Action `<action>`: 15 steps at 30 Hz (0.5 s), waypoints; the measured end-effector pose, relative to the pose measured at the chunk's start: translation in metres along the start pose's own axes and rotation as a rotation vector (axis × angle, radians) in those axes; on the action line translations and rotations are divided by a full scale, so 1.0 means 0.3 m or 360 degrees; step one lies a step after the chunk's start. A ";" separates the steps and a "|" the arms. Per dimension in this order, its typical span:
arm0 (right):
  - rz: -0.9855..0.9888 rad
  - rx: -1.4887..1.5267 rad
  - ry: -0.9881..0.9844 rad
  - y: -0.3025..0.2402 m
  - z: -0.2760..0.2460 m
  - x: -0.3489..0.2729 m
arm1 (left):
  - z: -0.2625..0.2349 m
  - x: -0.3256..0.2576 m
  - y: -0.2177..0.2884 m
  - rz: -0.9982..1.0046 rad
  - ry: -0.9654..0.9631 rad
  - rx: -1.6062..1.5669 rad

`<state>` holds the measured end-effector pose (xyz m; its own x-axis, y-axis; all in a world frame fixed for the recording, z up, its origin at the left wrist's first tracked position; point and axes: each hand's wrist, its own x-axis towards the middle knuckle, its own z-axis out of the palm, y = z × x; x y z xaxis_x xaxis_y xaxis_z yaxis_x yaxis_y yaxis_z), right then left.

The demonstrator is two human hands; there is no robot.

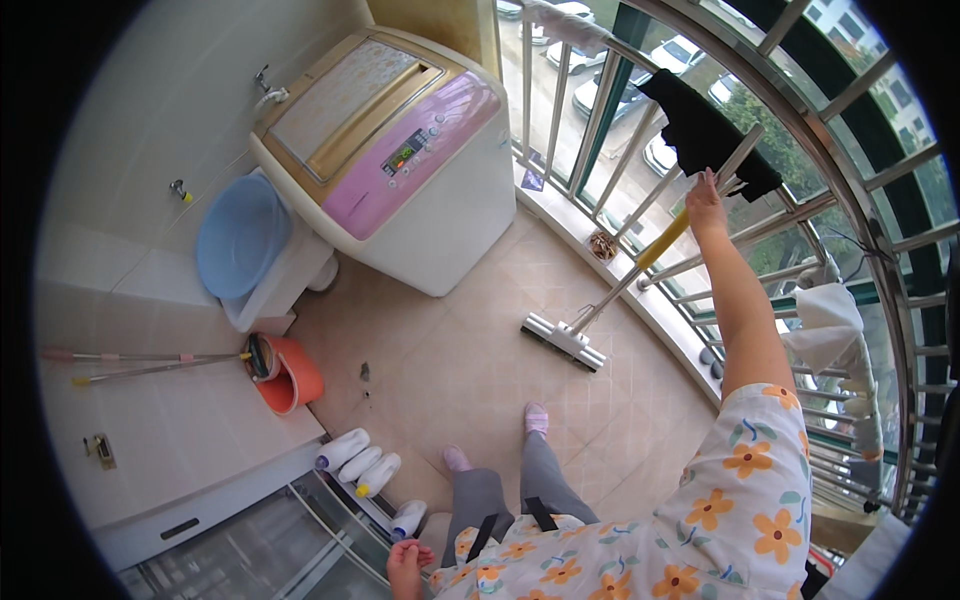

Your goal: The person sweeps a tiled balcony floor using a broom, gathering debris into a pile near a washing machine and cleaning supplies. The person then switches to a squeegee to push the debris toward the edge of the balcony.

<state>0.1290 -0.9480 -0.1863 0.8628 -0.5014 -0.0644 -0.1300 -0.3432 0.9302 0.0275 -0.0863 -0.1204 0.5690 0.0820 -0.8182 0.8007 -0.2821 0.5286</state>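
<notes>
My right hand, arm stretched out toward the railing, is closed round the upper pole of a mop. The mop has a wide silver-and-white head flat on the tiled floor, and its pole with a yellow sleeve leans toward the railing. Just beyond that hand a black cloth hangs over the bars. Low in view, near my body, my left hand has loosely bent fingers and nothing visible in it.
A washing machine stands at the far left, beside a blue basin. An orange bucket and several white bottles stand along the left wall. Metal railing runs along the right, with a small dish on its ledge.
</notes>
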 end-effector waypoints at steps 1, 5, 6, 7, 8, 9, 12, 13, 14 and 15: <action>-0.0095 0.0043 -0.0086 -0.002 -0.005 0.010 | 0.012 -0.010 -0.019 0.0010 0.0047 -0.0045; -0.0245 0.0377 -0.0677 -0.013 -0.056 0.031 | 0.068 -0.006 -0.109 0.0075 -0.0039 -0.0216; -0.0279 0.0401 -0.0906 -0.020 -0.082 0.007 | 0.086 -0.009 -0.093 0.0066 -0.0054 -0.0207; -0.0312 0.0421 -0.1128 -0.013 -0.133 -0.027 | 0.113 -0.016 -0.071 0.0059 -0.0065 -0.0205; -0.0350 0.0448 -0.1345 -0.008 -0.181 -0.070 | 0.131 -0.021 -0.064 0.0081 -0.0085 -0.0208; -0.0539 0.0541 -0.1330 0.018 -0.225 -0.152 | 0.140 -0.023 -0.068 0.0099 -0.0108 -0.0212; -0.0808 0.0674 -0.1837 0.016 -0.179 -0.374 | 0.146 -0.018 -0.112 0.0188 -0.0236 -0.0260; -0.0767 0.0839 -0.2065 0.044 -0.241 -0.461 | 0.134 -0.026 -0.148 0.0218 -0.0257 -0.0288; -0.0642 0.1091 -0.2368 0.017 -0.221 -0.566 | 0.123 -0.031 -0.183 0.0226 -0.0269 -0.0313; -0.0441 0.1295 -0.2688 0.012 -0.195 -0.688 | 0.113 -0.026 -0.225 0.0222 -0.0309 -0.0336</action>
<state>-0.0210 -0.7993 -0.1486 -0.3537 -0.3463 -0.8689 -0.6934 -0.5264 0.4921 -0.0373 -0.1003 -0.1574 0.6460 -0.1334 -0.7516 0.7502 -0.0712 0.6574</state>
